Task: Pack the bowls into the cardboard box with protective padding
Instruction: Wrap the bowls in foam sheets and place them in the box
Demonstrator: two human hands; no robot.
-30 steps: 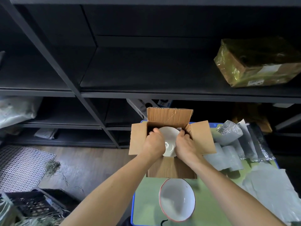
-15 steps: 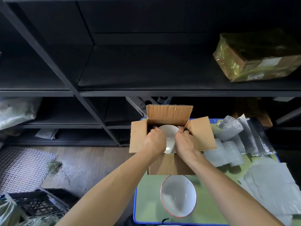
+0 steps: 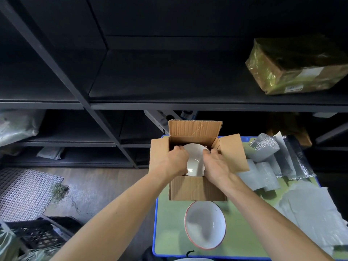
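An open cardboard box point(image 3: 197, 188) stands on a green table with its flaps spread. Inside it a white bowl point(image 3: 194, 160) lies tilted, its underside toward me. My left hand point(image 3: 174, 162) grips the bowl's left edge and my right hand point(image 3: 216, 163) grips its right edge, both reaching into the box. A second white bowl with a red rim point(image 3: 205, 225) sits upright on the table just in front of the box. The box's floor and any padding in it are hidden by the bowl and my hands.
Grey and silver padding sheets point(image 3: 273, 161) lie in a pile right of the box, with more point(image 3: 308, 210) at the table's right. Black shelving point(image 3: 131, 102) rises behind; a foil-wrapped parcel point(image 3: 295, 70) sits on it. A black crate point(image 3: 35, 236) and white mesh point(image 3: 24, 189) lie on the floor at left.
Both hands have gone a little deeper into the box with the bowl, which now sits lower between the walls. The view has shifted slightly; the front bowl has not moved.
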